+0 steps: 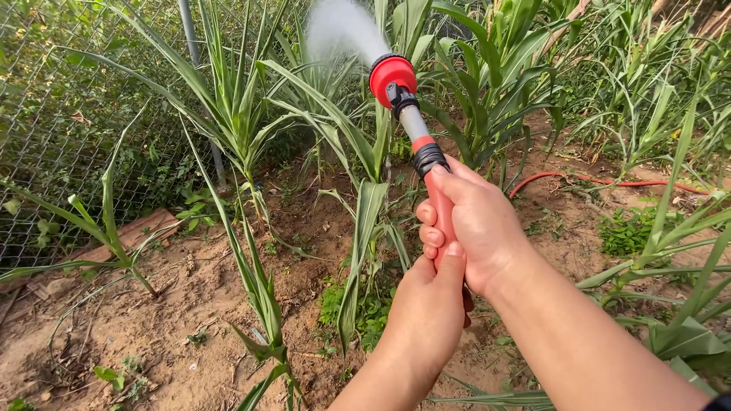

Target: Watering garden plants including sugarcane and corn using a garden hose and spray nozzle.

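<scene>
In the head view, the work in hand is watering: both hands are closed around the red handle of a hose spray wand, which points up and away from the person. The right hand grips the handle higher, just under the black collar, with the fingers wrapped around it; the left hand is closed on the lower end of the handle, its thumb lying up along it and touching the right hand. From the round red spray head a white mist of water goes up and to the left, over the tall green corn plants. I judge that the spraying is in the middle of its course, and that the next move calls for a steady grip with both hands while the head is turned slowly toward other plants, without hitting the leaves near it. The ground is bare brown soil with small weeds. A wire mesh fence with a metal post stands on the left, and a red hose lies on the soil at the right, behind the plants.
</scene>
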